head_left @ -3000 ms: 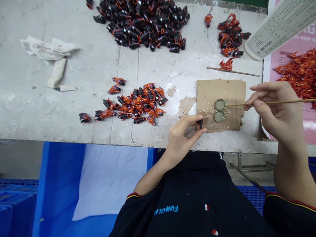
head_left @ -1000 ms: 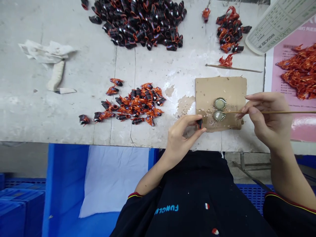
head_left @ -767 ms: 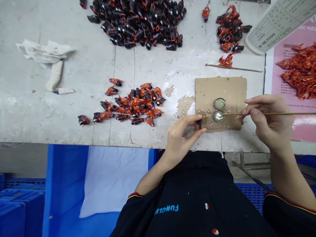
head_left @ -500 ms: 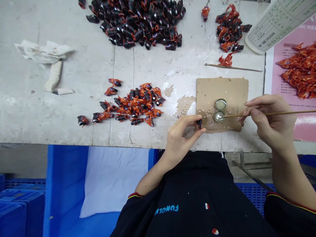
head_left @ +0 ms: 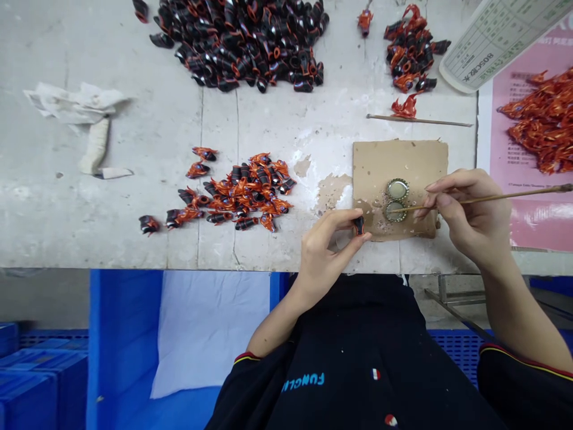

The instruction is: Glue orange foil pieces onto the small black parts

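Observation:
Between thumb and fingertips, my left hand (head_left: pixel 329 248) pinches a small black boot-shaped part (head_left: pixel 359 225) with orange edging, over the left edge of a cardboard piece (head_left: pixel 371 158). My right hand (head_left: pixel 474 212) is closed on a thin wooden stick (head_left: pixel 496 197). The stick's tip reaches over the lower of two bottle caps (head_left: pixel 396 211) on the cardboard; whether it touches the contents I cannot tell. Just above sits the upper bottle cap (head_left: pixel 397 189), with something pale inside. A pile of joined orange-and-black parts (head_left: pixel 248 191) lies to the left of my left hand.
A large heap of black parts (head_left: pixel 250 45) lies at the back. A smaller mixed pile (head_left: pixel 409 51), a second stick (head_left: pixel 421 121) and a white bottle (head_left: pixel 474 57) are at back right. Orange parts (head_left: pixel 544 125) rest on a pink sheet (head_left: pixel 501 161). Crumpled tissue (head_left: pixel 80 101) lies far left.
My right hand has shifted left with the stick, whose tip has moved further across the lower cap. My left hand keeps its pinch on the black part. The whole view has shifted slightly.

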A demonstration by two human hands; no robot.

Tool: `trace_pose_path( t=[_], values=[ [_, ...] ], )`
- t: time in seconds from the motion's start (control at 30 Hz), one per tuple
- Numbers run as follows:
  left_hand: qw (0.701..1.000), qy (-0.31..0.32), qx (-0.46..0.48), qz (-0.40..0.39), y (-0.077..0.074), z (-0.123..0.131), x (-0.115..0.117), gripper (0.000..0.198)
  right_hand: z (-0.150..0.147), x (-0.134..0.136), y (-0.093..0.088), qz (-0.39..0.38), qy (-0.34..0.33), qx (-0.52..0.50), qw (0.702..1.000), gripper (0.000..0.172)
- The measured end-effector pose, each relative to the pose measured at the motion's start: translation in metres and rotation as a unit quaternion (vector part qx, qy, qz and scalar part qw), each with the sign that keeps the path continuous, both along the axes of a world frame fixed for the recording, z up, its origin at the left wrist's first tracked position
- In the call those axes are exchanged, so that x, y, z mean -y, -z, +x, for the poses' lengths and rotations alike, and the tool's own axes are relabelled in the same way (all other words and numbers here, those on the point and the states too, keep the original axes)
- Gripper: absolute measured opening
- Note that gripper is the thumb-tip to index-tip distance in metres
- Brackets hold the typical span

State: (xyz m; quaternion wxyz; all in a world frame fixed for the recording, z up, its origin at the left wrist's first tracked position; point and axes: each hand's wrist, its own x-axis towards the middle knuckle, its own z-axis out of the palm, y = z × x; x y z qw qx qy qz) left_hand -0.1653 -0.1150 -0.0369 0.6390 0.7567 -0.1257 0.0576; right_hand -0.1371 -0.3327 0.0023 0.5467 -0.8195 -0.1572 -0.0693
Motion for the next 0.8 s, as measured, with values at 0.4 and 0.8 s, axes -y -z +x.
trace_pose_path(
  t=[0.4, 0.8],
  values=[
    [1.000, 0.000, -0.006, 0.007, 0.000, 0.000, -0.001, 0.029, -0.003, 0.011, -0.001, -0.010, 0.027, 0.007, 1.000, 0.027],
    [1.000, 0.002, -0.010, 0.010, -0.001, 0.000, 0.000, 0.029, -0.003, 0.011, 0.000, 0.045, 0.018, -0.029, 0.998, 0.023]
  ],
)
